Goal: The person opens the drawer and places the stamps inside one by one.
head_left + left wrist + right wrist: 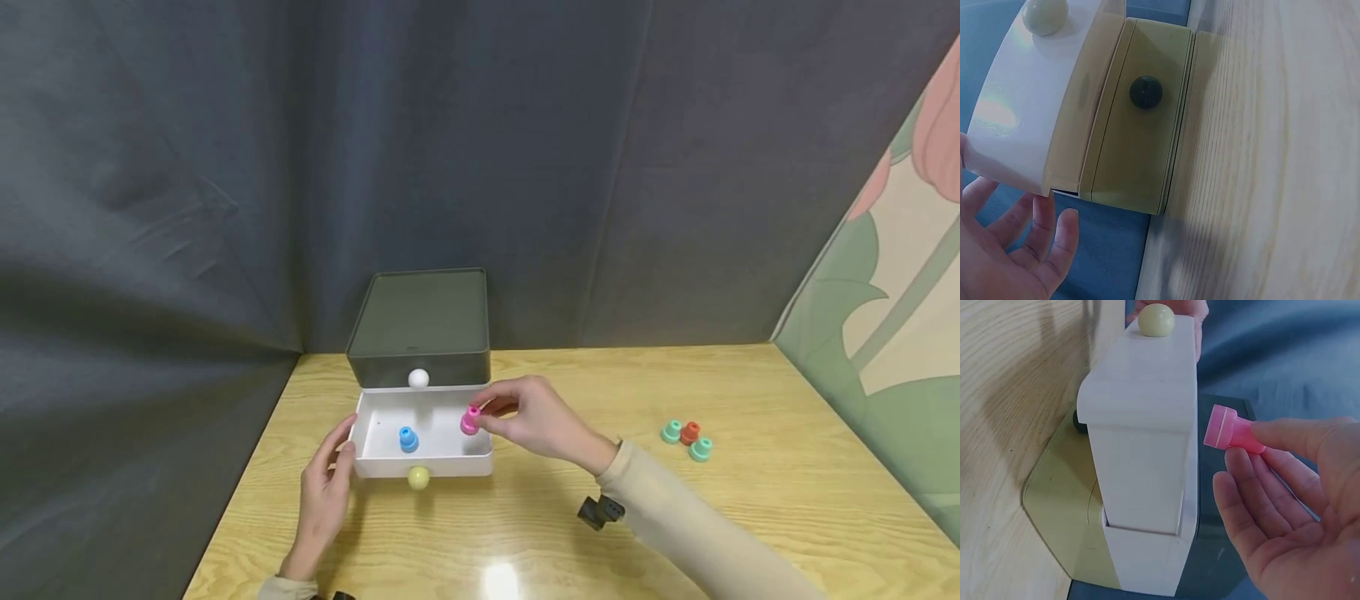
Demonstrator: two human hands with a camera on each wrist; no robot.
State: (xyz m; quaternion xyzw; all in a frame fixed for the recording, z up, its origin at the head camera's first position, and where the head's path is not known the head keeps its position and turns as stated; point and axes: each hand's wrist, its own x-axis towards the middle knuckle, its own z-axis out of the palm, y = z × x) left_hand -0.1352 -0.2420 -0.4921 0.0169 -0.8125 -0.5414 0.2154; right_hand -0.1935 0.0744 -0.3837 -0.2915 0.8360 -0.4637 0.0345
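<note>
My right hand pinches a small pink toy stamp between thumb and fingers, over the right part of the pulled-out white drawer. The stamp has a wide round base and a narrower handle. Inside the drawer, left of the middle, stands a blue stamp. My left hand holds the drawer's left side, thumb near the front corner and fingers along the side wall. In the left wrist view its fingertips meet the drawer's edge.
Behind the drawer stands the dark drawer box, its other front bearing a white knob. A yellowish knob sits on the pulled-out drawer. Two green stamps and a red stamp stand on the wooden table at right.
</note>
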